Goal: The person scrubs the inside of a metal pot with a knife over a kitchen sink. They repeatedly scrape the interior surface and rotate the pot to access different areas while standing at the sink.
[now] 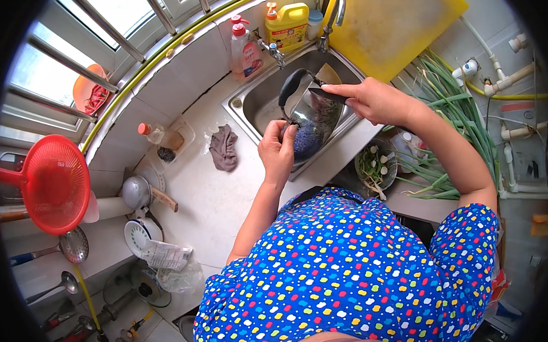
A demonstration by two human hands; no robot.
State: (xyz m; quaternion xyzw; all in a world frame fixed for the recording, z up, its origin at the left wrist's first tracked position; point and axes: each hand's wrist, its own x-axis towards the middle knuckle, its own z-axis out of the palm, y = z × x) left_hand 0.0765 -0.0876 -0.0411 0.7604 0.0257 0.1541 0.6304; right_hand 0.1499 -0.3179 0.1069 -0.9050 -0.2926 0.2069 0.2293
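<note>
A metal kettle (315, 120) with a curved black handle is held tilted over the stainless steel sink (264, 76). Its side has dark, blotchy marks, and the lower part looks bluish. My left hand (278, 146) grips the kettle near the lower mount of its handle, thumb on top. In my right hand (373, 102) is a dark-handled tool (329, 96), which looks like a knife; the index finger lies along it, close to the kettle's upper mount. How far its blade reaches over the kettle cannot be told. A grey-brown cloth (224, 148) lies crumpled on the counter left of the sink.
Behind the sink stand a faucet (334, 17), a soap bottle (246, 54) and a yellow jug (288, 28). A yellow board (386, 27) leans at the right, near green onions (461, 101) and a bowl of trimmed greens (377, 165). A ladle (138, 192) and red strainer (55, 184) are at left.
</note>
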